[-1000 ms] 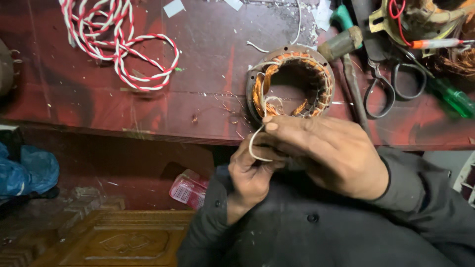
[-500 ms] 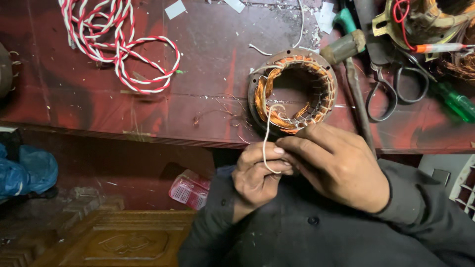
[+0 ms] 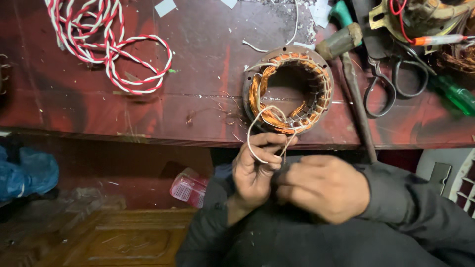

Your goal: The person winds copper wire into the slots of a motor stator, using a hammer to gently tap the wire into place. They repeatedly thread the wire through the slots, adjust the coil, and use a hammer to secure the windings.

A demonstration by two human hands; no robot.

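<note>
left hand (image 3: 255, 170) pinches white wire (image 3: 252, 131) | stator (image 3: 288, 89) just above | right hand (image 3: 321, 185) beside

Left hand (image 3: 255, 170) and right hand (image 3: 324, 188) meet, fingers pinched

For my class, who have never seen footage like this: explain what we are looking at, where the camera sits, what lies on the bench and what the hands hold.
The single picture comes from a camera worn on the person's head, looking down. There is no machine, only two bare hands. The left hand pinches a loop of thin white wire that runs up to a round metal ring with copper windings at the edge of the dark red bench. The right hand meets the left at the wire's lower end. Also on the bench: a coil of red-and-white twisted cord, scissors, a hammer and a green-handled screwdriver.
</note>
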